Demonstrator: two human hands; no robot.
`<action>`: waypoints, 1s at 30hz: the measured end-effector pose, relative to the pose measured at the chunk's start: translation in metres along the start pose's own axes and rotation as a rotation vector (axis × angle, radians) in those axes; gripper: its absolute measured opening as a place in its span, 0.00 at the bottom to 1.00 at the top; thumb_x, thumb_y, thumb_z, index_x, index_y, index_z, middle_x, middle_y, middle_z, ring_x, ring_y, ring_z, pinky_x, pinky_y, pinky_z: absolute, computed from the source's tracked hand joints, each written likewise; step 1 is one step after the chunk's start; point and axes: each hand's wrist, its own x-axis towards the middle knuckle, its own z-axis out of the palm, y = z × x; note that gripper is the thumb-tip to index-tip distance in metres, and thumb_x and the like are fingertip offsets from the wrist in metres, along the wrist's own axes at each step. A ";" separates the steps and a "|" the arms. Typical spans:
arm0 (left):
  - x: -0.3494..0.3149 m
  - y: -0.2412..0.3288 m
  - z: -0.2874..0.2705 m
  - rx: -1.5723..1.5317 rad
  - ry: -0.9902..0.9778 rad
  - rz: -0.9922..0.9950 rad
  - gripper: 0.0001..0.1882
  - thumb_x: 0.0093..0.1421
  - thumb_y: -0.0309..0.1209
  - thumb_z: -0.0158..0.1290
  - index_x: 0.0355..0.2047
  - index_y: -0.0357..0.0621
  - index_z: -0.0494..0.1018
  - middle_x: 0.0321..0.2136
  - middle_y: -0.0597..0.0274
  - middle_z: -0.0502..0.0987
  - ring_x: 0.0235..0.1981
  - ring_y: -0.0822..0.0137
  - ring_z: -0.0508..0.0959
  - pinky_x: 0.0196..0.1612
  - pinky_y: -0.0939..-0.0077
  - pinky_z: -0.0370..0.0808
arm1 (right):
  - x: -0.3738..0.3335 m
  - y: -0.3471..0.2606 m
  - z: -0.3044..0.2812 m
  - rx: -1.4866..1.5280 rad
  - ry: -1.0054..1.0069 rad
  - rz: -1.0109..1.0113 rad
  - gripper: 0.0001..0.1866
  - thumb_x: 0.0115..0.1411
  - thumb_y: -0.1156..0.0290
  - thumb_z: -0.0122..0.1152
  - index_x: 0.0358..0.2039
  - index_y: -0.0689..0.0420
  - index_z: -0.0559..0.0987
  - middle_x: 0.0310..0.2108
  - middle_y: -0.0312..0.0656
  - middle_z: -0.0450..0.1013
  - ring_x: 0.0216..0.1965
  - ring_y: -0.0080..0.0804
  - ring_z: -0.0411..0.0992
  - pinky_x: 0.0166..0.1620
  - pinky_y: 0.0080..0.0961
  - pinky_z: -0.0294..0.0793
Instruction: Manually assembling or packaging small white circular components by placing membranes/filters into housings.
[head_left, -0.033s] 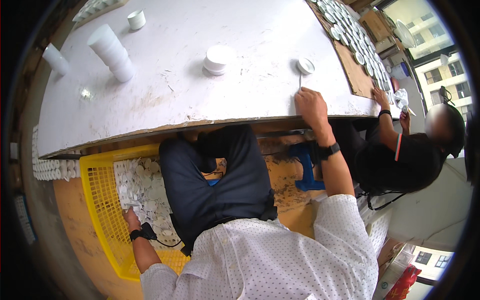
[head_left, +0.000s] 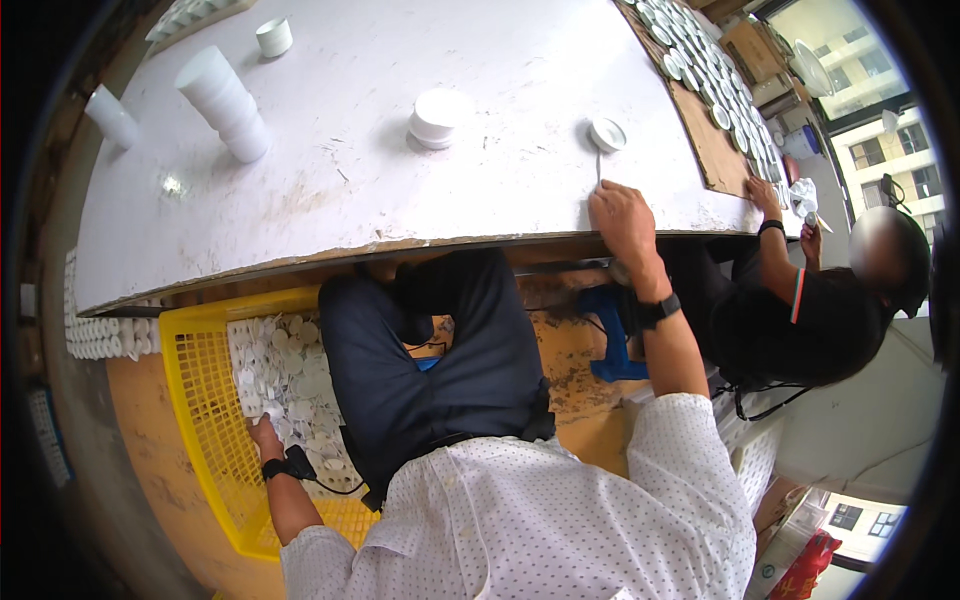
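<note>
My right hand point(head_left: 622, 218) rests near the table's front edge, its fingers closed round a thin pale stick point(head_left: 599, 166). The stick's far end meets the near side of a small round white dish point(head_left: 607, 134) with a greyish rim; whether they are joined I cannot tell. Down on the left, my left hand point(head_left: 264, 436) reaches into a yellow plastic basket point(head_left: 200, 400). Its fingers are curled at the edge of a heap of small white round pieces point(head_left: 300, 375), and what they grip is too small to make out.
On the white table point(head_left: 350, 215) stand a short stack of white discs point(head_left: 436, 118), a tall white stack point(head_left: 222, 105) and a small white cup point(head_left: 274, 38). Cardboard at the right bears many small dishes point(head_left: 720, 116). A co-worker point(head_left: 800, 320) in black sits beyond my right arm.
My right hand has shifted slightly toward me, and the small dish has moved slightly left and nearer. A pale piece at my left fingertips no longer stands out.
</note>
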 end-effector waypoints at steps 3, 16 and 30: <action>-0.062 0.053 0.057 0.014 -0.087 -0.130 0.25 0.51 0.22 0.51 0.51 0.40 0.63 0.38 0.59 0.72 0.32 0.69 0.72 0.36 0.76 0.69 | -0.026 -0.031 -0.033 0.151 0.125 0.089 0.10 0.53 0.66 0.55 0.30 0.59 0.79 0.36 0.45 0.74 0.41 0.41 0.70 0.43 0.31 0.69; -0.270 0.228 0.135 -0.228 -0.817 0.647 0.09 0.57 0.22 0.46 0.38 0.33 0.72 0.46 0.50 0.72 0.46 0.66 0.72 0.47 0.78 0.68 | -0.066 -0.063 -0.024 0.234 0.077 0.342 0.07 0.55 0.68 0.55 0.28 0.58 0.71 0.27 0.46 0.71 0.26 0.44 0.71 0.28 0.35 0.69; -0.398 0.278 0.181 -0.251 -1.423 0.495 0.35 0.51 0.21 0.55 0.56 0.36 0.49 0.52 0.43 0.62 0.50 0.59 0.69 0.49 0.70 0.70 | -0.108 -0.129 -0.025 1.509 -0.500 0.474 0.09 0.61 0.73 0.47 0.39 0.61 0.74 0.22 0.30 0.66 0.22 0.14 0.63 0.27 0.10 0.64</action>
